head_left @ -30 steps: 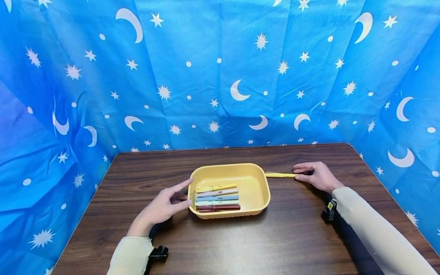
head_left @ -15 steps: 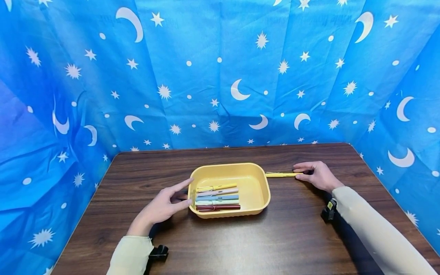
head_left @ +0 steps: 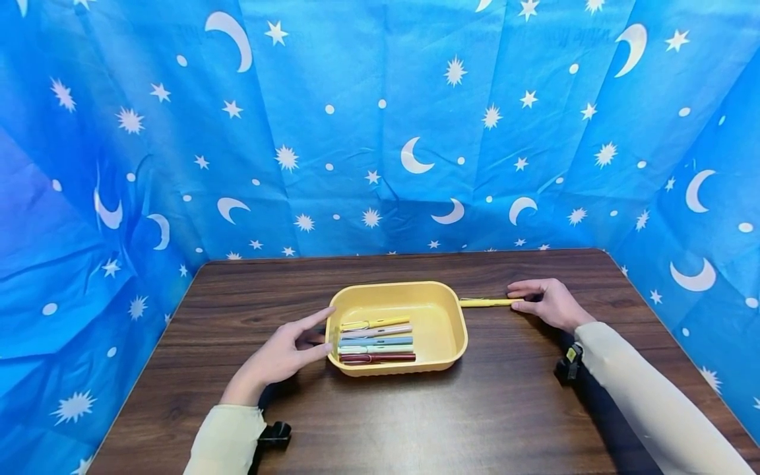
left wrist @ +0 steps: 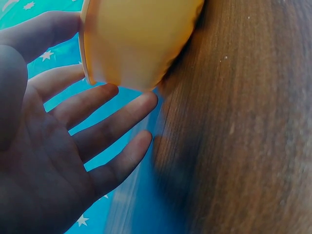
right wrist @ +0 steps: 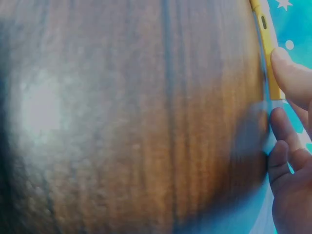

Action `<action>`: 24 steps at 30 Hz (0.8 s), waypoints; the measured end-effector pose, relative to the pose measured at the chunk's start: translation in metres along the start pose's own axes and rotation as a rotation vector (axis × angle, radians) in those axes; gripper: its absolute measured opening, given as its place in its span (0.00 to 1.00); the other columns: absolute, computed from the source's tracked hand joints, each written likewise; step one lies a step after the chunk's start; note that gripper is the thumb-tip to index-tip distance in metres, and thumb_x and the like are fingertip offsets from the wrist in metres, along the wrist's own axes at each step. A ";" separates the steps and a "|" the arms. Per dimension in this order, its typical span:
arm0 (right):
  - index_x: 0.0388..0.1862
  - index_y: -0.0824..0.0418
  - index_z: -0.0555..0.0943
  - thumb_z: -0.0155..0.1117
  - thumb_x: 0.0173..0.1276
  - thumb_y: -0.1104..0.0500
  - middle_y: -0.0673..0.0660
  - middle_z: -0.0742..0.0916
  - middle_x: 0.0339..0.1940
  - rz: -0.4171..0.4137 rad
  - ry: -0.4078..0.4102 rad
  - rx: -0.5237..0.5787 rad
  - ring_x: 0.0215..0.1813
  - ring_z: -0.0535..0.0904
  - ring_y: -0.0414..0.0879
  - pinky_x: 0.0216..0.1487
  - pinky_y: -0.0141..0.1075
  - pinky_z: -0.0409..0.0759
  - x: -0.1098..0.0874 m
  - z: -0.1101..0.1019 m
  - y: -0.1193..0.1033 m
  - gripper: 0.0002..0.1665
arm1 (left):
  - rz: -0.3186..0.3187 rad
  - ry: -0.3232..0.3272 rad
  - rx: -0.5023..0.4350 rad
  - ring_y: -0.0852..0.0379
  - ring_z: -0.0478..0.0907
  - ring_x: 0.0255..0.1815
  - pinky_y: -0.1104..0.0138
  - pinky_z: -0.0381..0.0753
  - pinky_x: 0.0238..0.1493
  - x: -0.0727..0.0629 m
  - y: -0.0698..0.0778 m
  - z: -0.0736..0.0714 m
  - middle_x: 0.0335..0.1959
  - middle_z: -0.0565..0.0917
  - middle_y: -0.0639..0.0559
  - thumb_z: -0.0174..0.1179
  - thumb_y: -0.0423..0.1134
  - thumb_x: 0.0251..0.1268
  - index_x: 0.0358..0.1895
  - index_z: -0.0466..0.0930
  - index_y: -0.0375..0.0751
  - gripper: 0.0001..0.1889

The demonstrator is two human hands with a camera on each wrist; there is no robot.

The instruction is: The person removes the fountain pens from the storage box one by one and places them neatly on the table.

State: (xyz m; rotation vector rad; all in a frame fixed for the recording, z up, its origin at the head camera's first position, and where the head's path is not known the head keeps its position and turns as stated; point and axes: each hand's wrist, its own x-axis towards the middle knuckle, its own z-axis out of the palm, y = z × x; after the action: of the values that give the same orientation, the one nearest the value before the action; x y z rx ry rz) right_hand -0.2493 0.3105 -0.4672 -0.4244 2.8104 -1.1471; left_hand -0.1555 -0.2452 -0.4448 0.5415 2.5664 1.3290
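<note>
A shallow yellow plastic tray (head_left: 436, 330) stands on the table. In its left half several pens lie side by side: a yellow pen (head_left: 386, 323), a pale pinkish one, a blue-grey pen (head_left: 392, 341), a mint one and a dark red pen (head_left: 392, 358). My left hand (head_left: 279, 356) touches the tray's left end with its fingers spread; the left wrist view has them against the yellow wall (left wrist: 136, 44). To the tray's right, my right hand (head_left: 549, 305) pinches another yellow pen (head_left: 483, 303) near one end. This pen's other end meets the tray's right rim.
The dark wood-grain table (head_left: 415, 422) has its back edge close to a blue curtain (head_left: 356, 132) with white moons and stars. Black wrist cameras sit under both cuffs, the left camera (head_left: 275, 435) just above the tabletop.
Slightly more of the yellow pen's end shows at my right thumb than a second ago. My left hand, the tray and the pens in it stay put; the head view shifts a little.
</note>
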 end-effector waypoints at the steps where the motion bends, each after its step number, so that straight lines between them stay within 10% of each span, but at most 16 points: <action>1: 0.67 0.59 0.84 0.73 0.73 0.58 0.56 0.92 0.53 0.003 -0.002 0.002 0.65 0.80 0.62 0.67 0.62 0.74 0.000 -0.001 -0.001 0.24 | 0.001 -0.001 -0.001 0.46 0.82 0.63 0.61 0.84 0.58 0.000 0.000 0.000 0.76 0.73 0.40 0.66 0.45 0.76 0.83 0.62 0.52 0.37; 24: 0.69 0.50 0.82 0.75 0.71 0.48 0.55 0.89 0.61 -0.168 -0.045 0.134 0.60 0.84 0.56 0.50 0.40 0.85 0.020 0.003 -0.111 0.30 | 0.028 0.001 -0.009 0.46 0.83 0.62 0.68 0.82 0.56 0.000 0.000 0.001 0.78 0.71 0.39 0.66 0.48 0.76 0.83 0.62 0.50 0.38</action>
State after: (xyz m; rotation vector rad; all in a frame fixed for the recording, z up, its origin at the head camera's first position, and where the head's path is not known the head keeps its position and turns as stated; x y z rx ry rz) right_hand -0.2430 0.2272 -0.3915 -0.6766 2.6813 -1.3294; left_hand -0.1556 -0.2447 -0.4452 0.5776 2.5616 1.3486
